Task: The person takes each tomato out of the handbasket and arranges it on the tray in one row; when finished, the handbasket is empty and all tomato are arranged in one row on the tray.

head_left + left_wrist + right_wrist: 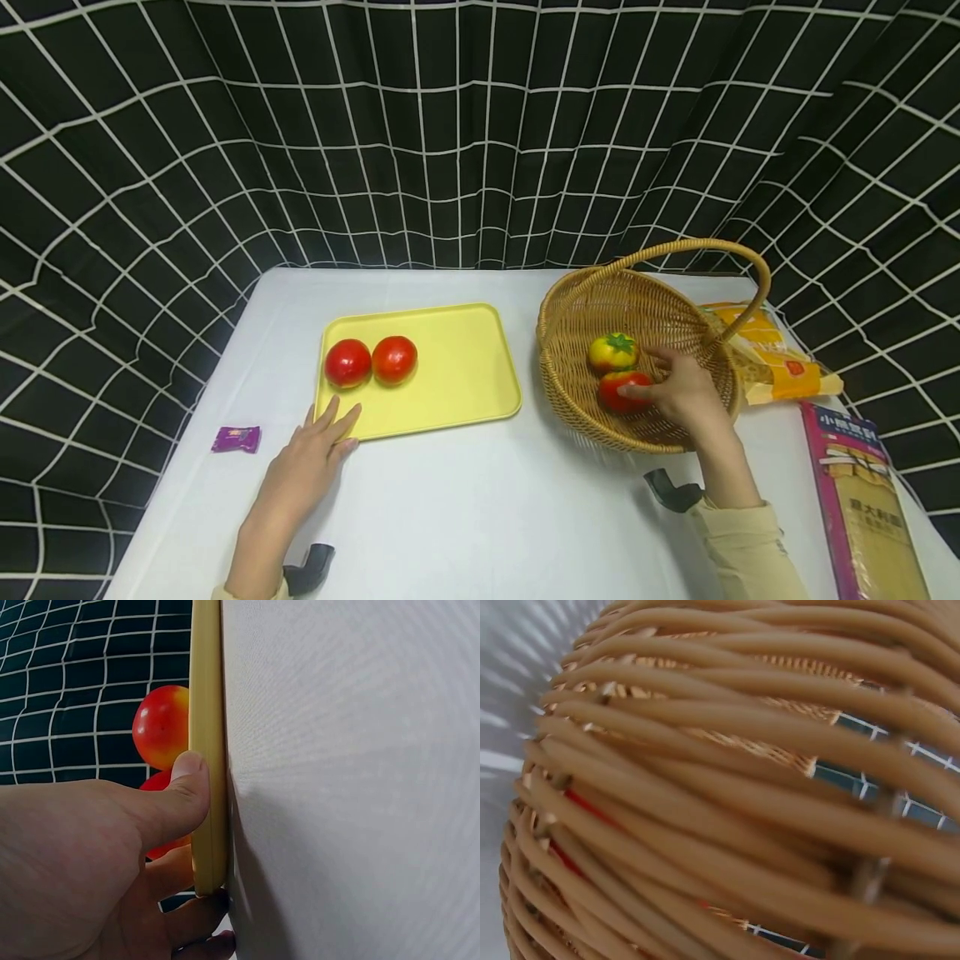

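My left hand has its fingers spread at the near left corner of a yellow tray. Its thumb touches the tray's rim in the left wrist view. Two red tomatoes sit side by side at the tray's left end. Over on the right, my right hand reaches inside a wicker basket. The thumb overlaps a red tomato, while the forefinger extends past its upper right side. Just behind lies a yellow-green tomato with a green leafy top. Basket weave hides this hand in the right wrist view.
A tall handle arches over the basket. Beside the basket lies an orange-and-clear food bag, with a pink noodle packet nearer the front. A small purple wrapped sweet is left of the tray. Black gridded cloth surrounds the white table.
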Demonstrator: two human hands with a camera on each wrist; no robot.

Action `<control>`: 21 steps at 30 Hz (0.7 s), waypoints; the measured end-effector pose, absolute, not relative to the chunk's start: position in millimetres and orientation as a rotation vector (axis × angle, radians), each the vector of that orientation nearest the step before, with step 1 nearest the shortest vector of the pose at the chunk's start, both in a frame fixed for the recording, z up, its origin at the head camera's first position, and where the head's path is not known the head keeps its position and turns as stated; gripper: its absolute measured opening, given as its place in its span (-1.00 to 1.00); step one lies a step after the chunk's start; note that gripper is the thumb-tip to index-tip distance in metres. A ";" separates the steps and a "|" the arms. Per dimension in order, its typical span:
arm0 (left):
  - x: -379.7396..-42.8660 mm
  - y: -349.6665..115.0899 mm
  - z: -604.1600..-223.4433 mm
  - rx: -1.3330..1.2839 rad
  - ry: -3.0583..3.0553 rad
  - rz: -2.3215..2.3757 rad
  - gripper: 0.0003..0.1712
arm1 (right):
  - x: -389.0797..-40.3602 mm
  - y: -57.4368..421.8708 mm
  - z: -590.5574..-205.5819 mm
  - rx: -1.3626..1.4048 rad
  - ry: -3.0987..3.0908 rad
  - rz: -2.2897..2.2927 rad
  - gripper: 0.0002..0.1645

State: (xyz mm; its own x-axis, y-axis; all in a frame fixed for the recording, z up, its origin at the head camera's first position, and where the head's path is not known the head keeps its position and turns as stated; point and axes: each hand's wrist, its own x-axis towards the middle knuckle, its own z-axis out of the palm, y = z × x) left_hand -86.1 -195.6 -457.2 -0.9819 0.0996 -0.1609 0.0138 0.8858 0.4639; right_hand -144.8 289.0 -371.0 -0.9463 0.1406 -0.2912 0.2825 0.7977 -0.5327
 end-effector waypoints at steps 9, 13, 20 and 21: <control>-87.1 -195.6 -458.8 0.079 2.869 0.703 -0.30 | -145.2 290.2 -373.8 0.317 2.719 -0.833 0.04; -86.6 -195.1 -457.6 0.077 2.869 0.705 -0.30 | -145.2 289.7 -375.3 0.290 2.714 -0.869 -0.08; -86.1 -194.9 -457.0 0.086 2.872 0.701 -0.30 | -144.9 289.6 -375.9 0.258 2.709 -0.876 -0.07; -86.1 -194.9 -457.1 0.088 2.873 0.699 -0.30 | -144.8 289.7 -376.0 0.255 2.708 -0.878 -0.07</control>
